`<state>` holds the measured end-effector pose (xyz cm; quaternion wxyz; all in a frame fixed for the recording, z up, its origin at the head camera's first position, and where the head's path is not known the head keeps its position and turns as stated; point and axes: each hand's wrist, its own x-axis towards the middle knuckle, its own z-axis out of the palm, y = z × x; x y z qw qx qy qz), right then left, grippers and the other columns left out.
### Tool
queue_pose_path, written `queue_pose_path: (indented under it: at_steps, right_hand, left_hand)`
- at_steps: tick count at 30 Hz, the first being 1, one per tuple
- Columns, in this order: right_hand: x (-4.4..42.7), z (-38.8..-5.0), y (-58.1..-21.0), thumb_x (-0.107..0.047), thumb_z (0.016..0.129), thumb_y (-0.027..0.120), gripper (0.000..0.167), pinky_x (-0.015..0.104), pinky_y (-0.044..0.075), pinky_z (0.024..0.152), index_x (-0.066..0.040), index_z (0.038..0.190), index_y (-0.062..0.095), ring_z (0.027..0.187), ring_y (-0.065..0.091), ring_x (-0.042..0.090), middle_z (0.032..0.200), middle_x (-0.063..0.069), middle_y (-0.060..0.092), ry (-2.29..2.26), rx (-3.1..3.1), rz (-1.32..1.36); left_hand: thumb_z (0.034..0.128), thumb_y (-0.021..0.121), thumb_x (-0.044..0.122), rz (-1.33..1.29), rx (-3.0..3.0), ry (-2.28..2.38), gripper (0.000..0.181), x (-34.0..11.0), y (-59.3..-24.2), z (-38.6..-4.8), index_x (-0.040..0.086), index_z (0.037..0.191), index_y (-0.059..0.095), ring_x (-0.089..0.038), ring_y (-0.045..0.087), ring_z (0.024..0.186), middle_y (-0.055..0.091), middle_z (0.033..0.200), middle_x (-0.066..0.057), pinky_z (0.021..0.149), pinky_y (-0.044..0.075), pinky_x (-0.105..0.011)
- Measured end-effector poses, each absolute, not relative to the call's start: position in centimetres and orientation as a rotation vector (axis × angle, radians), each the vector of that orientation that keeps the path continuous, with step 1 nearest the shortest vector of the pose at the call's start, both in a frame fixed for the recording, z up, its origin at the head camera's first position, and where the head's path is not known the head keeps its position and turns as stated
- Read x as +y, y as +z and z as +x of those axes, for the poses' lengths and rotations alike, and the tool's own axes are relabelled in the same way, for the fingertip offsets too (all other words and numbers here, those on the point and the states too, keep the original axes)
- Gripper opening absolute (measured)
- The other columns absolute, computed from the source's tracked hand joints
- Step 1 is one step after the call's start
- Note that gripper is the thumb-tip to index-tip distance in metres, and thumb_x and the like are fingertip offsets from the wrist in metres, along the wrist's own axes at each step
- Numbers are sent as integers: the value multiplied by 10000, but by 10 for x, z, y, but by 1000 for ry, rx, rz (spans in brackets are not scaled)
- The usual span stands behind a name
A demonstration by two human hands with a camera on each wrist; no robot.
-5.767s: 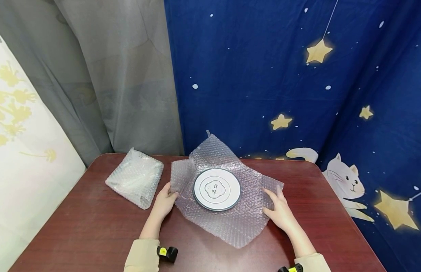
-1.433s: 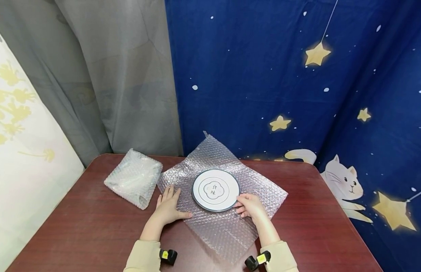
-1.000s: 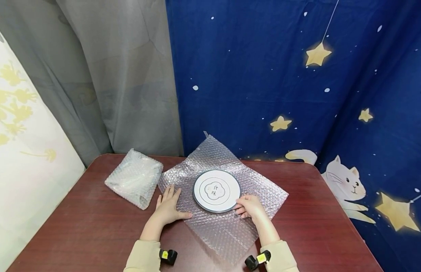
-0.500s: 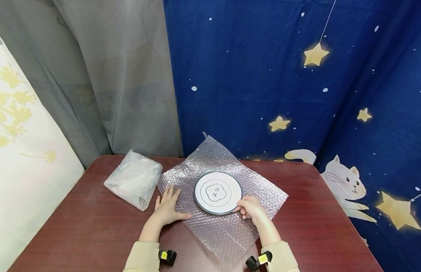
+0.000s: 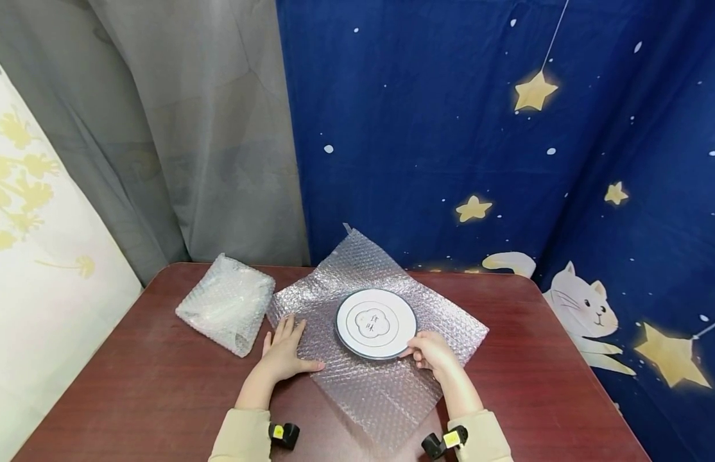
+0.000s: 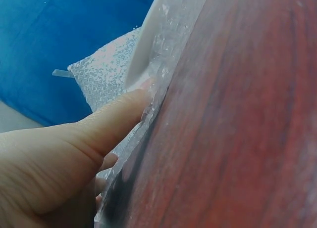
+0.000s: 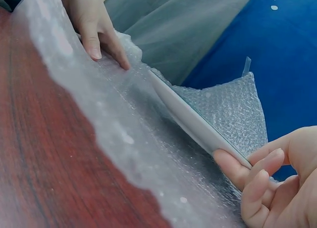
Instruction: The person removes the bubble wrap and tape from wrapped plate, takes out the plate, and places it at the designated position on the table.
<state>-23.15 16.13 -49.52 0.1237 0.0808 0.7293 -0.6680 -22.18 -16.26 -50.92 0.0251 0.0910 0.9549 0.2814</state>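
Note:
A white plate (image 5: 376, 351) with a dark rim and printed characters lies over a spread sheet of bubble wrap (image 5: 386, 398). My right hand (image 5: 432, 354) pinches its near right rim between thumb and fingers. From the right wrist view, the plate (image 7: 193, 121) looks tilted, its gripped edge raised off the wrap. On the sheet's left part rests my left hand (image 5: 284, 356), fingers spread and thumb out toward the plate. In the left wrist view the left thumb (image 6: 121, 112) lies on the wrap's edge.
A bubble-wrapped packet (image 5: 227, 305) lies at the back left of the brown table (image 5: 542, 385). Grey and dark blue curtains (image 5: 427, 141) hang right behind the table. A pale patterned cloth (image 5: 40, 269) hangs at the left.
Compared with the earliest frame, both hands have left the wrap's raised side corners, which now lie flat. Lately the plate has shifted slightly right and turned in my right hand; my left hand stays put.

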Motion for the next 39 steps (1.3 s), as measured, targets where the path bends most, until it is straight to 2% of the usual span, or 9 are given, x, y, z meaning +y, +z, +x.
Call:
queue_pose_path:
  at_steps: [19, 29, 39]
  right_hand:
    - [178, -231, -470, 9, 867, 533, 223, 172, 355, 435, -44, 652, 507, 434, 364, 20, 706, 161, 679, -2004, 2141, 245]
    - [188, -229, -461, -3, 893, 540, 162, 173, 352, 437, -8, 734, 568, 432, 369, 19, 681, 117, 681, -2042, 2160, 278]
    - [200, -229, -454, -10, 908, 527, 113, 175, 337, 446, 1, 798, 553, 438, 360, 22, 690, 105, 684, -2092, 2149, 307]
  left_hand:
    - [652, 820, 546, 284, 2955, 856, 1125, -163, -510, -224, -16, 1479, 303, -425, 24, 1417, 120, 1542, -273, 1056, 18, -651]
    - [653, 823, 539, 284, 2953, 860, 1121, -164, -511, -223, -21, 1475, 307, -431, 33, 1415, 126, 1540, -275, 1056, 21, -651]
    - [657, 817, 547, 290, 2942, 861, 1124, -164, -512, -223, -17, 1480, 299, -428, 24, 1416, 110, 1544, -271, 1055, 18, -652]
